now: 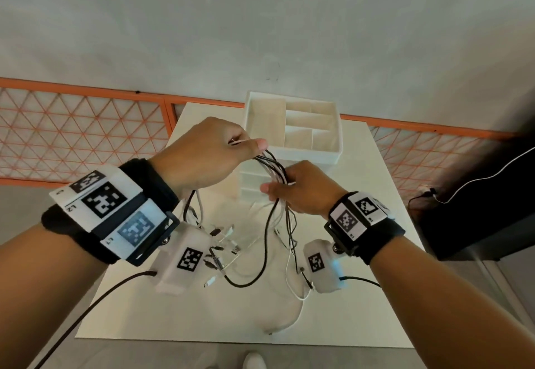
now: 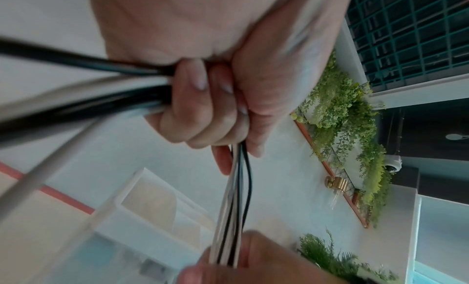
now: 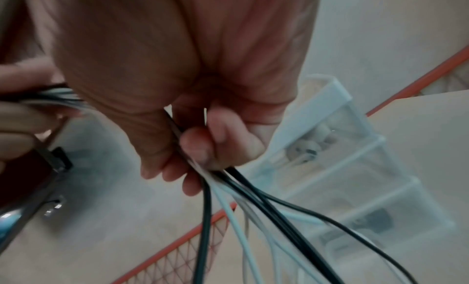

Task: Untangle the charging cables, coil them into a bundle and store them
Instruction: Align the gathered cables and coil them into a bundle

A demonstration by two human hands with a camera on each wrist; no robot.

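Several black and white charging cables (image 1: 272,163) are gathered into one strand above the white table (image 1: 362,296). My left hand (image 1: 220,148) grips the strand's upper part in a fist; in the left wrist view its curled fingers (image 2: 203,111) close round the cables (image 2: 236,208). My right hand (image 1: 292,192) grips the same strand lower down, fingers (image 3: 218,145) curled round the cables (image 3: 253,200). Below both hands the loose cable ends (image 1: 228,250) and their plugs hang down and trail on the table.
A white drawer unit with an open compartmented top tray (image 1: 335,148) stands at the table's far edge, just behind the hands. An orange mesh railing (image 1: 86,131) runs behind the table. A dark object (image 1: 477,200) with a thin cable sits to the right.
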